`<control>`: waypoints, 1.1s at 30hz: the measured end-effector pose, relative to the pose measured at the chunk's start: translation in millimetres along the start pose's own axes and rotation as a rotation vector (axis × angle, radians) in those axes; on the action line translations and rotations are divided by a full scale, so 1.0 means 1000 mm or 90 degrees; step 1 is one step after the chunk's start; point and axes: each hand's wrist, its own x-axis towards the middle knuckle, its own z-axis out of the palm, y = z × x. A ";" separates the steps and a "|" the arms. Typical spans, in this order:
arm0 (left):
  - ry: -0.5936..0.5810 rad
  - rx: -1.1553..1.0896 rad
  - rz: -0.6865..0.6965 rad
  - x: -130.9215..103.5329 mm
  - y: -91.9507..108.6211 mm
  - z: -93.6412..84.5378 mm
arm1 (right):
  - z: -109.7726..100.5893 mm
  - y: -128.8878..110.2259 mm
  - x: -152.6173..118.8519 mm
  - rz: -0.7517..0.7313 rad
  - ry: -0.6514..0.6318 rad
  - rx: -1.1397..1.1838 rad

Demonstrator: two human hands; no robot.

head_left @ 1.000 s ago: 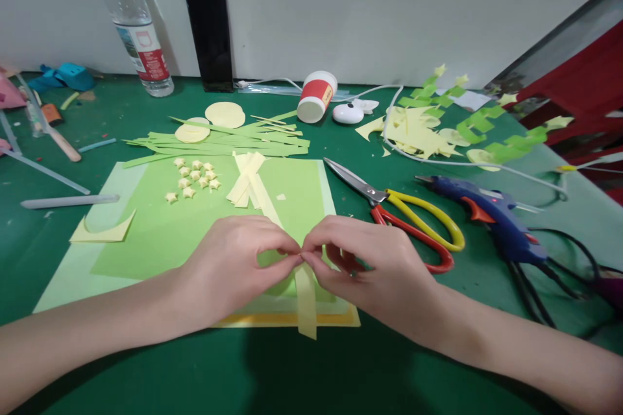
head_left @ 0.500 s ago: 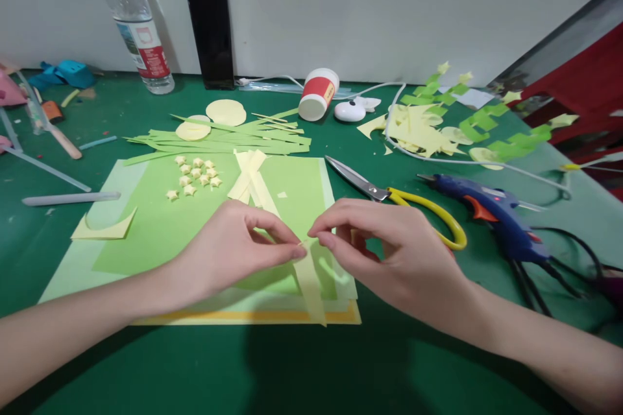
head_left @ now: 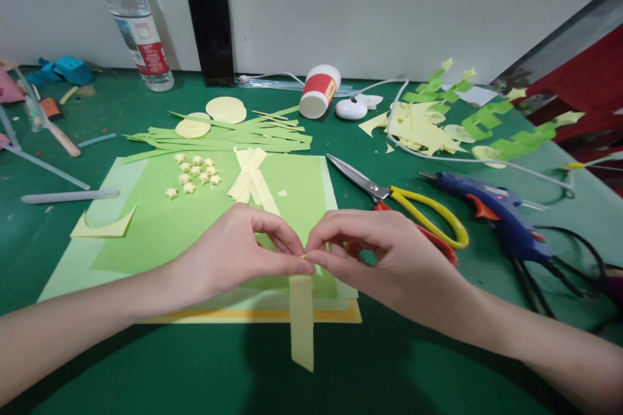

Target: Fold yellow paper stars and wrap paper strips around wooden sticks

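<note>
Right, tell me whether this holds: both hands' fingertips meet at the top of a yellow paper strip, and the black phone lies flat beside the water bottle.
No: the black phone isn't flat; the head view shows it standing on end against the wall, beside the water bottle. The left hand and right hand do meet at the top of the yellow paper strip.

The paper strip (head_left: 302,321) looks matt, the scissor blades (head_left: 354,175) smooth metal, the phone (head_left: 210,32) glossy.
</note>
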 end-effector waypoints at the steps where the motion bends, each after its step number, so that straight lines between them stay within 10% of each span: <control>1: 0.002 -0.002 0.003 0.000 0.000 0.000 | 0.000 -0.001 0.000 0.013 0.004 -0.001; 21: -0.016 0.040 0.000 0.001 0.003 -0.003 | -0.006 -0.001 0.008 0.134 -0.031 0.070; 33: -0.059 -0.018 -0.081 0.002 0.007 -0.003 | -0.007 -0.001 0.001 0.034 -0.064 -0.023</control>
